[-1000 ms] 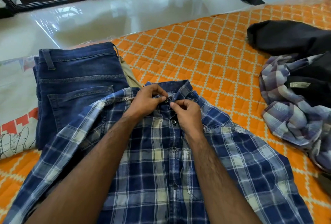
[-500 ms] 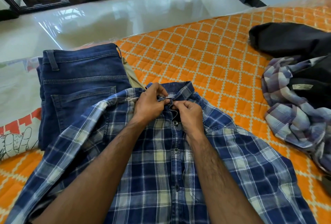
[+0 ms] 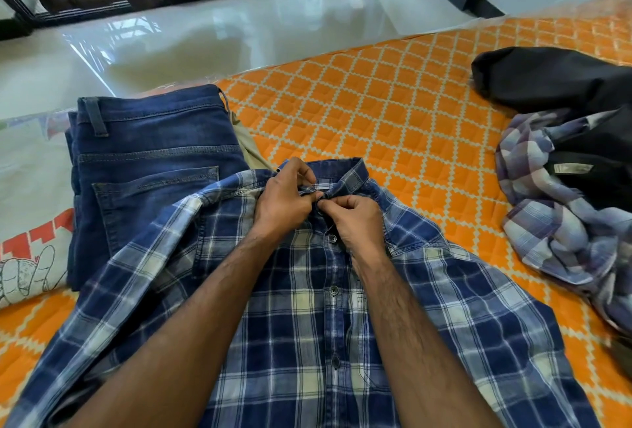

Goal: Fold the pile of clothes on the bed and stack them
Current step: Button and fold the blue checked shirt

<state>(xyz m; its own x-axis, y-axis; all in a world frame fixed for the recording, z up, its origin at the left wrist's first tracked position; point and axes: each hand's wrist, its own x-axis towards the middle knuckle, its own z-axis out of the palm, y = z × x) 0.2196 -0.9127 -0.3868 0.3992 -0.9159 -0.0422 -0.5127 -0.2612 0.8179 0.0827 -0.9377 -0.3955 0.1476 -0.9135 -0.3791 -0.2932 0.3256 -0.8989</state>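
both hands pinched the collar of the blue plaid shirt at its top button.

the left hand [image 3: 285,202] and right hand [image 3: 355,220] met at the collar [image 3: 337,181], fingers curled and clamped on the two placket edges; the blue plaid shirt [image 3: 307,325] lay front-up near the bed's [image 3: 393,103] near edge, its left sleeve overlapping the folded jeans [image 3: 147,167] at the bed's left edge. a crumpled pile [image 3: 564,205] waited at the right edge. likely risk: the button slipping from the pinch, or tugging dragging the shirt askew and disturbing the jeans. both forearms converged forward, wrists low.
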